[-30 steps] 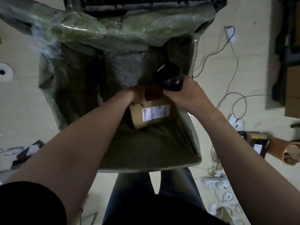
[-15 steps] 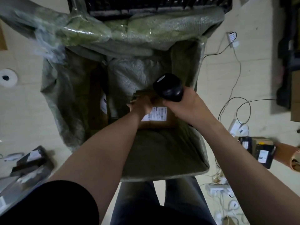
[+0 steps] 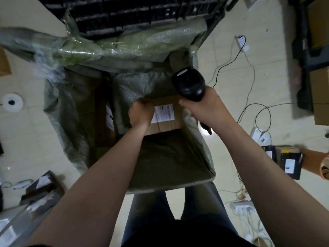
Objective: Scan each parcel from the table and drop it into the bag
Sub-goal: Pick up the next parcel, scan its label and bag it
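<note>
Cardboard parcel [image 3: 166, 123] in left hand [image 3: 140, 114] by bag wall [image 3: 203, 154], scanner [image 3: 190, 84] in right hand [image 3: 206, 106]

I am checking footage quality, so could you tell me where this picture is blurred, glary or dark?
Head view: the bag shows glare and motion smear along its far-left rim; its inside is dim; the label on the parcel is too soft to read; wide-angle distortion bends the edges.

We saw a pale tiled floor [image 3: 26, 136]. Right of the right hand [image 3: 206, 106] black and white cables [image 3: 267, 104] ran across it; far left of the left hand [image 3: 140, 113] lay a white tape roll [image 3: 17, 106]; beyond both stood a black slatted crate [image 3: 133, 13]
</note>
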